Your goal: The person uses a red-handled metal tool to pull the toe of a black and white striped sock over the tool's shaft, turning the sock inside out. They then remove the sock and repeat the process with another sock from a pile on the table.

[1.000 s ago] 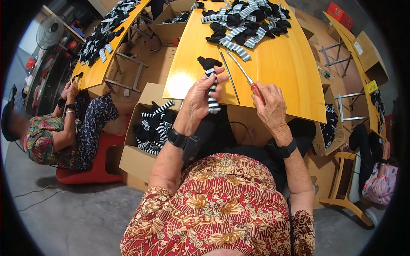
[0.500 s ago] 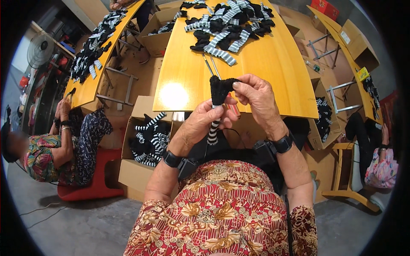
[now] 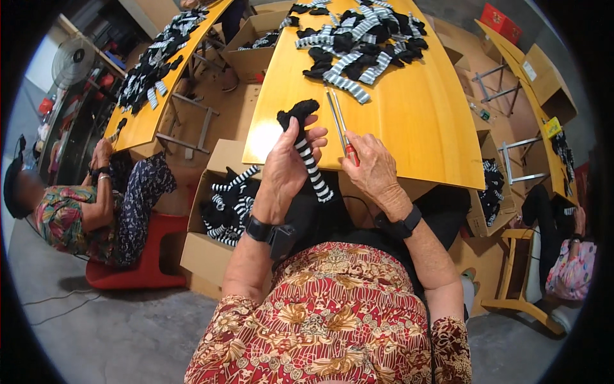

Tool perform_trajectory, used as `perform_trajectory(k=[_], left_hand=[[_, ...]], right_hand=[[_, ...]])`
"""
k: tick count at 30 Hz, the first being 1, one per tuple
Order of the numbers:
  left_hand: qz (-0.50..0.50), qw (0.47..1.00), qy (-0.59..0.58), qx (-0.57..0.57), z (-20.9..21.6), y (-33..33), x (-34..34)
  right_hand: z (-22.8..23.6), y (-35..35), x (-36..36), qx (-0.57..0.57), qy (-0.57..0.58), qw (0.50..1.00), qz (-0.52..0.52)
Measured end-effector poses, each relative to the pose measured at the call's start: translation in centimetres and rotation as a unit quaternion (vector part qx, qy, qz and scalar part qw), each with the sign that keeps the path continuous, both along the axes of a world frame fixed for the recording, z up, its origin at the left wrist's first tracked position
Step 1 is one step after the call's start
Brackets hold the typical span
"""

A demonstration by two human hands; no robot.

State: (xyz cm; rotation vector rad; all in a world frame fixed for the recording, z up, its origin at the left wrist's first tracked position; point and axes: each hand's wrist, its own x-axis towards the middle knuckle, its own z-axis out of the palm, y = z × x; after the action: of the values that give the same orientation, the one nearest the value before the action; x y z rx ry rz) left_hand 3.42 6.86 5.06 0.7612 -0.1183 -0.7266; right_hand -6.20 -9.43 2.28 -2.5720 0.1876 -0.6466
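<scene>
My left hand (image 3: 286, 165) holds a knit piece (image 3: 311, 168) just over the table's front edge. Its fuzzy black end sticks up past my thumb, and its black-and-white striped tube hangs down toward my lap. Beside it, my right hand (image 3: 372, 168) is closed around the red handle of a tool with two long, thin metal rods (image 3: 337, 118). The rods point away from me over the yellow table (image 3: 422, 131), with no fabric on them. Farther back lies a pile of striped and black knit pieces (image 3: 358, 41).
At my left, an open cardboard box (image 3: 214, 256) holds more striped pieces; another box (image 3: 495, 192) stands at the right. A person on a red chair (image 3: 150, 256) works at the left table (image 3: 144, 128). Another person sits at the right, by a wooden chair (image 3: 511, 269).
The knit piece has come off the rods and moved left in my left hand. My right hand has let go of its black end and gone down to the red handle.
</scene>
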Motion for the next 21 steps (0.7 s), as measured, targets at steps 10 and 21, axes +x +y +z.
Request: perform_trajectory(k=[10, 21], left_hand=[[0.115, 0.948, 0.172, -0.242, -2.1, -1.0, 4.8], [0.114, 0.931, 0.182, -0.297, -1.6, -1.3, 6.1]], right_hand=[[1.4, -0.9, -4.5, 0.090, -0.051, 0.995, 0.013], [6.2, -0.6, -15.2, 0.241, 0.009, 0.964, 0.112]])
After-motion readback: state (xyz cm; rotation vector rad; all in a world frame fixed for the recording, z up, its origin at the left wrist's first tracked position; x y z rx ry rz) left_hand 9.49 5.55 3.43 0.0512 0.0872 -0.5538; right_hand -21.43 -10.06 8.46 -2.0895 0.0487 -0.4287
